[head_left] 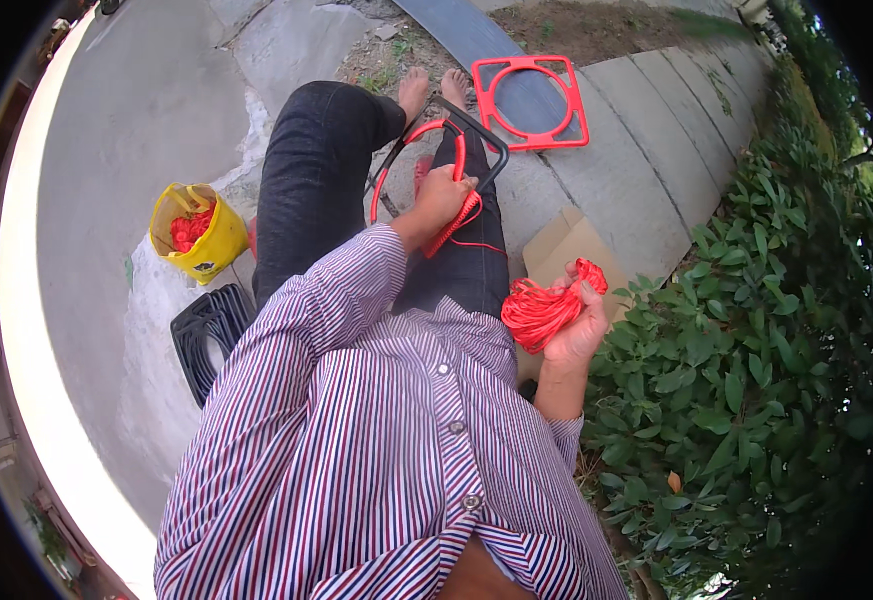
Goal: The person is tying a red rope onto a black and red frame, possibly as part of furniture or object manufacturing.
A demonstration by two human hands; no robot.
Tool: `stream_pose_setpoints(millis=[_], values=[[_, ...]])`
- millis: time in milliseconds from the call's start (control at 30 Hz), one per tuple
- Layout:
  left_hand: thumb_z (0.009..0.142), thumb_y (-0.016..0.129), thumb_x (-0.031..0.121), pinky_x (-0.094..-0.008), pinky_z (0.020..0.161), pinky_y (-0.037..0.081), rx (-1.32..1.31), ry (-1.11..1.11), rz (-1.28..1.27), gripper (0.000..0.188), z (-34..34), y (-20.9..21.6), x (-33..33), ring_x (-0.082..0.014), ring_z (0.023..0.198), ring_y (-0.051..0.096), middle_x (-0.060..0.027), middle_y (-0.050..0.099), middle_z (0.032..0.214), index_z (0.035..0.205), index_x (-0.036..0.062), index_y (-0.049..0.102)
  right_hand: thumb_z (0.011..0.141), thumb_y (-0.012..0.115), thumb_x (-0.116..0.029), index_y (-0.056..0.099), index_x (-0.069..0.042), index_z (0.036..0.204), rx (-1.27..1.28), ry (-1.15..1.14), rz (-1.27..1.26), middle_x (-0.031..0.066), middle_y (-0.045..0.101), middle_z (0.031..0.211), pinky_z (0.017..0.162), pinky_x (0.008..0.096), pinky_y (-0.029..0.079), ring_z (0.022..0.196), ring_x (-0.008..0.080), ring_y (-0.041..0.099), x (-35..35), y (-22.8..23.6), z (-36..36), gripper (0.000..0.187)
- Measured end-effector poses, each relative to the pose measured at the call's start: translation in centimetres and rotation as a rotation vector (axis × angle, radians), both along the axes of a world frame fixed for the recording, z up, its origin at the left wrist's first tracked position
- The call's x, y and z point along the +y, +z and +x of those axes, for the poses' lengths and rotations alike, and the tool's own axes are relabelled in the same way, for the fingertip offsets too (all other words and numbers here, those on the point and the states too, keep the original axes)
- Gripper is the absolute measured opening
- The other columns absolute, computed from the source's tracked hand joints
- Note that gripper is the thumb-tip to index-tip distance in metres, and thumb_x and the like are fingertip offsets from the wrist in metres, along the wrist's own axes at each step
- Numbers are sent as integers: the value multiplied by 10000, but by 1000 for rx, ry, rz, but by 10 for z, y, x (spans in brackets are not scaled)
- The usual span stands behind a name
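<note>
My left hand (442, 198) is closed around a black square frame (484, 136) that rests over my lap and legs. Red cord (459, 155) is wound along part of the frame's round inner ring, with tight coils below my fingers. To the right, my right hand (580, 328) grips a thick looped bundle of red cord (536, 315), raised beside my thigh. A thin red strand trails from the wound part toward the bundle. Beyond my feet on the right lies another square frame (536, 141), red all over, with a round opening.
A yellow bag (218, 240) holding more red cord stands left of my legs, with a stack of black frames (196, 345) nearer me. Cardboard (562, 243) lies behind my right hand. A grey board (461, 35) is ahead; a leafy bush (716, 390) crowds the right.
</note>
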State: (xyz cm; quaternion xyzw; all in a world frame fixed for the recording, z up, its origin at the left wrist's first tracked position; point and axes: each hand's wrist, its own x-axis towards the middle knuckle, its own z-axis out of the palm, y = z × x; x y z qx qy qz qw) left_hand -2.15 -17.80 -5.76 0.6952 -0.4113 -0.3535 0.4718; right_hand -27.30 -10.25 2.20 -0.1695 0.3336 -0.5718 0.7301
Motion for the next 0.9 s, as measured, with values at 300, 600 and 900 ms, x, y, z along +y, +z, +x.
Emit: stream_pose_setpoints(millis=[300,600,900], values=[[973,554,254,-260,523,432,377,-32,270,252,-12,-31,-1,-113,545,522,-42,574,699,796,75,542,932,495,-190,483,33,1234,-35,34,-92,133,557,1110,892,408,458,936,243,536,-13,21,30,375],[716,672,112,-424,1102,299,-284,-365,-222,652,-14,71,67,-388,1319,336,-223,371,1392,1315,6,436,985,474,-416,480,-22,1243,-304,236,-735,47,555,870,802,415,460,748,169,488,-24,129,-13,471],[671,659,76,-432,957,407,-243,-1069,-208,612,-40,113,84,-341,1076,537,-189,593,1145,1261,15,505,862,599,-149,601,-47,995,-1040,158,-778,22,632,962,748,195,469,832,66,597,-21,221,-24,167]])
